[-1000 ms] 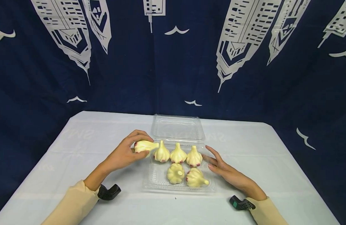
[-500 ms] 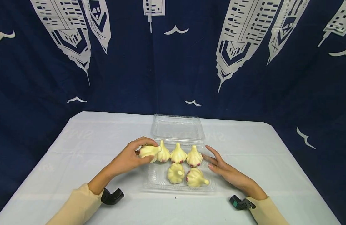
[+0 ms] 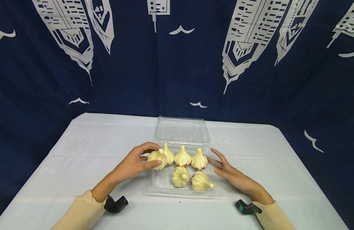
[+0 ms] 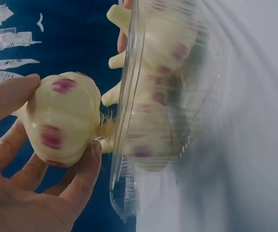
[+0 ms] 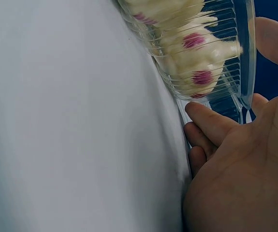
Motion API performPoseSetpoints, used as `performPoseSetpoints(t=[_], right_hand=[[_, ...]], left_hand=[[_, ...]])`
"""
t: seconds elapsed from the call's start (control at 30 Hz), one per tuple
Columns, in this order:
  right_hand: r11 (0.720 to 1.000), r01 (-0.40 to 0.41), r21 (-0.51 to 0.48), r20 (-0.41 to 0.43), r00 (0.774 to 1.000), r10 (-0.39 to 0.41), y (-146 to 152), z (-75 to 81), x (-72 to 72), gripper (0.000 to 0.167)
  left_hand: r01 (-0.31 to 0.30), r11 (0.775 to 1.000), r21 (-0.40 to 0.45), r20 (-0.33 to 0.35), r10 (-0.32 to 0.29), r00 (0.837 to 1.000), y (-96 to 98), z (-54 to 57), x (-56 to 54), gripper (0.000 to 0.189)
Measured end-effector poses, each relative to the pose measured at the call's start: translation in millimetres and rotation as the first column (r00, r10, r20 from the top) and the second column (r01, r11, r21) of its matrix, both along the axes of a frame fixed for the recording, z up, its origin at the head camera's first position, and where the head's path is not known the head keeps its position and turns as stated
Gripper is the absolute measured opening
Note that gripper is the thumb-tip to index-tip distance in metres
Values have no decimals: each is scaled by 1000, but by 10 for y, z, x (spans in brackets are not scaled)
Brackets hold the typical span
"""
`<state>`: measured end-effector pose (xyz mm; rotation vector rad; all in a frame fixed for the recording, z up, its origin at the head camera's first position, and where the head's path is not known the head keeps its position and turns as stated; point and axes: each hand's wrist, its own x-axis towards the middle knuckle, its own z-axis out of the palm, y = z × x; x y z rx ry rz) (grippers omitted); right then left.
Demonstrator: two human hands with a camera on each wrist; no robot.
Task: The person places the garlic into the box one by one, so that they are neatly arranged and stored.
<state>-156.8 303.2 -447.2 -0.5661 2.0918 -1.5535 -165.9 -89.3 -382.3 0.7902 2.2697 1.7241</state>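
A garlic bulb (image 3: pixel 157 157) is held between the thumb and fingers of my left hand (image 3: pixel 133 163), over the left end of a clear plastic clamshell box (image 3: pixel 163 185). In the left wrist view this garlic bulb (image 4: pixel 64 118) shows purple patches and a tuft of roots, just outside the box rim. Three garlic bulbs (image 3: pixel 182 156) stand in the box's back row; the leftmost is partly covered by the held one. Two more garlic bulbs (image 3: pixel 180 177) lie in the front row. My right hand (image 3: pixel 231 174) rests at the box's right side, fingers extended along its wall.
The box's clear lid (image 3: pixel 182 129) lies folded back on the white-covered table (image 3: pixel 107 140). A dark blue curtain (image 3: pixel 177 70) with white building prints hangs behind the table. Black wrist devices (image 3: pixel 116 204) sit at both sleeves.
My left hand has moved right and slightly toward me with the garlic bulb, turning its stem from sideways to upward. The right hand stays in place.
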Motion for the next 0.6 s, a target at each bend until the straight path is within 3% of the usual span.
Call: performPoseSetpoints(t=[0.2,0.43,0.6], right_hand=[[1000,-3,0,-3,1000,3,2,-3,0,69],[1000,8,10,0,1000,-8,-3,5,7,69],[1000,7,14,-5,1000,-7,-11,14,8,69]], left_hand=[[-6,1000,11,44,5,999,13,-42,16,43],[-5,999,38,-24,6,1000,42,-92,28,33],[-57,998,28,-59,59,997,66,-104,47,33]])
